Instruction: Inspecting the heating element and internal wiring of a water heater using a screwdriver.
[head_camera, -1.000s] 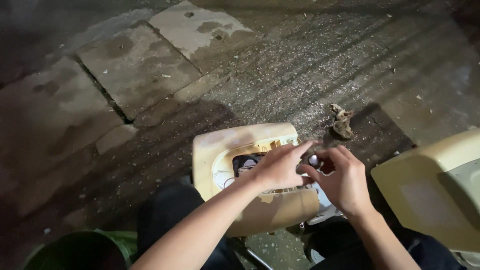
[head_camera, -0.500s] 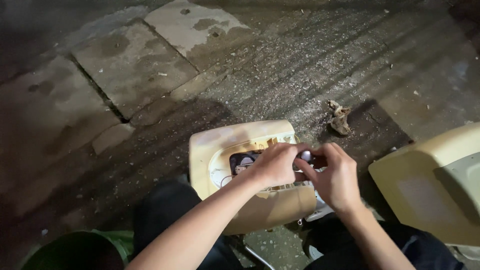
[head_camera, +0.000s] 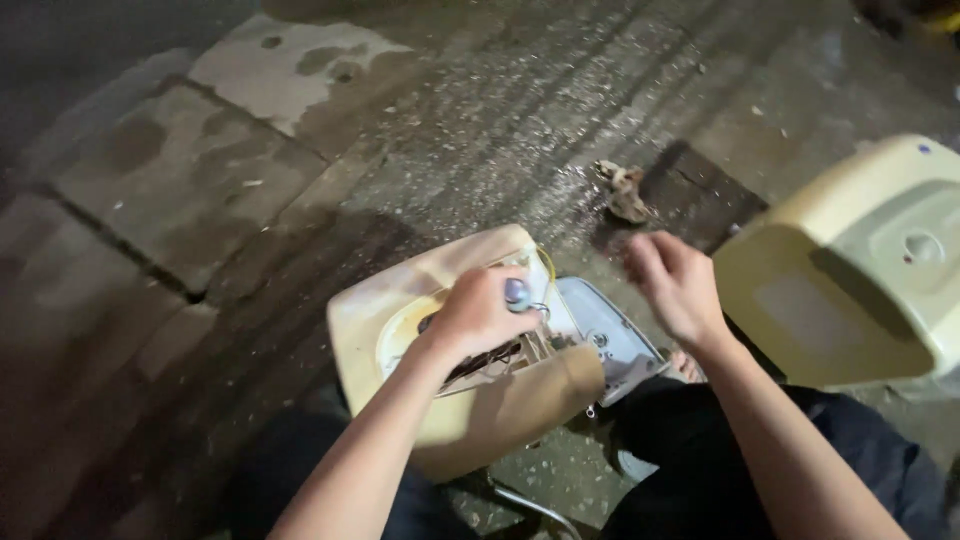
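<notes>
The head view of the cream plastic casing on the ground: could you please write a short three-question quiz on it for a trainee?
1. True or false: the left hand rests on the opened cream plastic casing.
2. What is in the left hand's grip? A) a small grey rounded part B) a hammer C) a cup
3. Which hand hovers free, holding nothing?

Key: 1 true; 2 A; 3 the right hand, between that casing and the second cream plastic casing.

The left hand (head_camera: 478, 318) gripped a small grey part (head_camera: 517, 293) over the opened casing (head_camera: 450, 350); the right hand (head_camera: 672, 285) hovered open beside the casing.
</notes>
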